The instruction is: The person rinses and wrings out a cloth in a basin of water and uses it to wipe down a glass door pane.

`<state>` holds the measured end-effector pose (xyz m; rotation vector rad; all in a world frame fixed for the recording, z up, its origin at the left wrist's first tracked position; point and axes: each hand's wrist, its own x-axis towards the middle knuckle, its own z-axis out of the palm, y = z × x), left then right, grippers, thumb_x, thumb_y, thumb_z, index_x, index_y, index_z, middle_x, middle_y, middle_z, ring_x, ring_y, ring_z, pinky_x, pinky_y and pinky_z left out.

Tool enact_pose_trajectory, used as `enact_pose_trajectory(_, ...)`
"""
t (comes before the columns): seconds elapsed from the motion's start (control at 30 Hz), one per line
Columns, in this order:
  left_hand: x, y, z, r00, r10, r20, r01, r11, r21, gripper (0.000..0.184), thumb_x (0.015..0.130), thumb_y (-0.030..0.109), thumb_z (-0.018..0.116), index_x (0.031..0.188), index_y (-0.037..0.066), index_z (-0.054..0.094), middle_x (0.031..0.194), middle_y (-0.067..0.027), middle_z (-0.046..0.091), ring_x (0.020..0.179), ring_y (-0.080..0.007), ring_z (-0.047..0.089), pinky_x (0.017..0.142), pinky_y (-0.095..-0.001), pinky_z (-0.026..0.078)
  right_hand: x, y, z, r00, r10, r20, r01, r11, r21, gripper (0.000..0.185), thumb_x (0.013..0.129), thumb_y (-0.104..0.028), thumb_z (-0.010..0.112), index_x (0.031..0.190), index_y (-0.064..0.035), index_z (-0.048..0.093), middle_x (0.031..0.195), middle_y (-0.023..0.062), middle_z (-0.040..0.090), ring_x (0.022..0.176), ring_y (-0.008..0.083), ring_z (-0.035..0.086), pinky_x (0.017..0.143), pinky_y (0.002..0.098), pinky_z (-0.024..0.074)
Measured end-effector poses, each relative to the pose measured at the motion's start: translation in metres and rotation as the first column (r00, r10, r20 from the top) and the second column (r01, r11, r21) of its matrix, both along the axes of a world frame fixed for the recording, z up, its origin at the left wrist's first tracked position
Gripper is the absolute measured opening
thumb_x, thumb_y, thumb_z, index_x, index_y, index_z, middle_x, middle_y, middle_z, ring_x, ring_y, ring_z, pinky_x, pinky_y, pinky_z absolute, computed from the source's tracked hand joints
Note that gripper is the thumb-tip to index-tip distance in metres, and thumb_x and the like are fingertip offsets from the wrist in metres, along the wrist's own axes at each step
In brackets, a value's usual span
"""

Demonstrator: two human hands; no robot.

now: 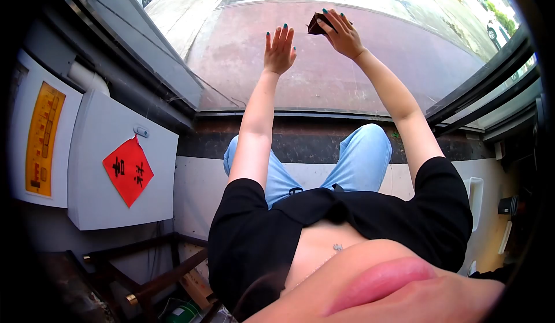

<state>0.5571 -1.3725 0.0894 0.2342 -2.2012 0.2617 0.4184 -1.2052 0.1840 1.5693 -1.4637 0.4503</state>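
Observation:
My left hand (pixel 279 51) is stretched forward, palm away from me, with its fingers extended and nothing in it. It appears to rest on or near a glass pane (pixel 231 74), though contact is hard to make out. To its right and slightly higher, my right hand (pixel 343 37) has its fingers bent over a dark brown cloth (pixel 315 24). Part of the crumpled cloth sticks out on the left side of the fingers; the rest is hidden under the hand.
A dark frame sill (pixel 300 115) runs below the hands, above my bent knees. At left stands a white cabinet (pixel 124 167) with a red paper diamond (pixel 130 172). Dark wooden furniture (pixel 167 265) is at lower left. A dark frame (pixel 491 71) borders the right.

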Motion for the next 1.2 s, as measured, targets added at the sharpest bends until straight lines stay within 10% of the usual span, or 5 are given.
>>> enact_pose_trajectory(0.2, 0.008, 0.0, -0.004, 0.989, 0.099, -0.108, -0.083, 0.987, 0.141, 0.084, 0.07, 0.037, 0.059, 0.129, 0.001, 0.012, 0.136, -0.0178, 0.008, 0.126, -0.0314, 0.006, 0.1, -0.0499, 0.002, 0.013, -0.016, 0.004, 0.965, -0.262, 0.008, 0.259, 0.948, -0.184, 0.045, 0.073, -0.022, 0.056, 0.117, -0.0213, 0.046, 0.126, 0.0031, 0.038, 0.116, 0.0181, 0.036, 0.096, 0.0362, 0.0215)
enact_pose_trajectory(0.53, 0.052, -0.027, -0.012, 0.972, 0.145, 0.184, -0.165, 0.982, 0.095, 0.097, 0.062, 0.04, 0.067, 0.132, 0.006, 0.009, 0.137, -0.0178, 0.005, 0.127, -0.0299, 0.003, 0.101, -0.0458, 0.004, 0.037, -0.043, -0.086, 0.837, 0.045, -0.546, 0.204, 0.899, 0.388, 0.052, 0.08, -0.017, 0.04, 0.129, -0.0239, 0.024, 0.135, -0.0057, 0.024, 0.125, 0.0131, 0.016, 0.099, 0.0307, 0.0136)
enact_pose_trajectory(0.67, 0.054, -0.027, -0.01, 0.973, 0.145, 0.181, -0.163, 0.982, 0.09, 0.095, 0.061, 0.038, 0.068, 0.132, 0.008, 0.011, 0.137, -0.0169, 0.006, 0.127, -0.0292, 0.005, 0.102, -0.0437, 0.006, 0.034, -0.044, -0.078, 0.877, 0.037, -0.48, 0.185, 0.894, 0.408, 0.051, 0.08, -0.017, 0.037, 0.129, -0.0253, 0.025, 0.137, -0.0064, 0.018, 0.127, 0.0098, 0.01, 0.104, 0.0348, -0.0011)
enact_pose_trajectory(1.0, 0.053, -0.024, 0.004, 0.983, 0.179, -0.026, -0.175, 0.976, 0.127, 0.099, 0.06, 0.043, 0.067, 0.13, 0.002, 0.01, 0.135, -0.0212, 0.005, 0.126, -0.0331, 0.007, 0.101, -0.0469, 0.007, 0.072, -0.065, 0.079, 0.964, -0.207, -0.168, 0.189, 0.975, -0.115, 0.051, 0.075, -0.021, 0.054, 0.123, -0.0254, 0.037, 0.127, -0.003, 0.035, 0.115, 0.0156, 0.034, 0.093, 0.0358, 0.0276)
enact_pose_trajectory(1.2, 0.058, -0.032, 0.009, 0.982, 0.185, -0.035, -0.168, 0.948, 0.272, 0.108, 0.057, 0.045, 0.069, 0.131, 0.004, 0.002, 0.135, -0.0216, 0.001, 0.126, -0.0341, 0.005, 0.1, -0.0481, 0.008, 0.077, -0.095, 0.042, 0.975, -0.158, -0.159, 0.159, 0.987, -0.003, 0.052, 0.076, -0.019, 0.05, 0.125, -0.0224, 0.034, 0.129, -0.0029, 0.033, 0.119, 0.015, 0.03, 0.097, 0.0343, 0.0215)
